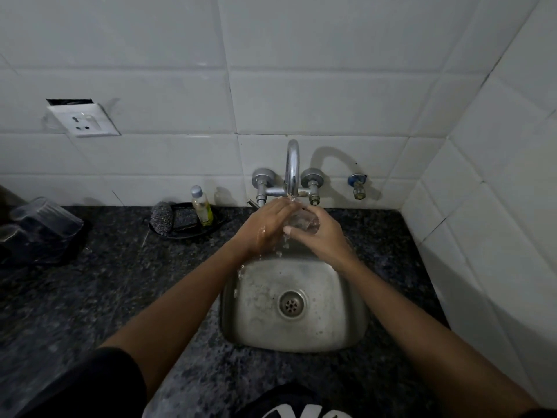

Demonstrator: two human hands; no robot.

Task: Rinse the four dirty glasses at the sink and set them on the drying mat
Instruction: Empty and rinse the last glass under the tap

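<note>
Across the upper half of the frame, white tiled wall (331,95), wrapping round the right edge too. Dark speckled granite counter (120,282) fills the lower half. Steel sink (337,312) sits lower centre, drain at its middle, wet. Chrome tap (292,164) centre frame on the wall, curved spout, two knobs beside it, water running from the spout.

Both arms reach up from the bottom edge to centre frame. Right hand (324,236) is wrapped round a clear glass (306,222), held tilted under the stream above the back of the sink. Left hand (266,227) has fingers laid over the glass rim, seemingly into its mouth; grip or just rubbing, cannot tell. Water drips off both hands into the sink.

Left edge, mid-height: clear glasses (45,218) upside down on a dark drying mat (36,251); count unclear in the dim light. Left of the tap, a black soap dish (180,233) holding a steel scrubber (162,218) and a small bottle (202,206). Upper left, a white wall socket (83,119). Right of the tap, a small blue-topped valve (358,184).
</note>
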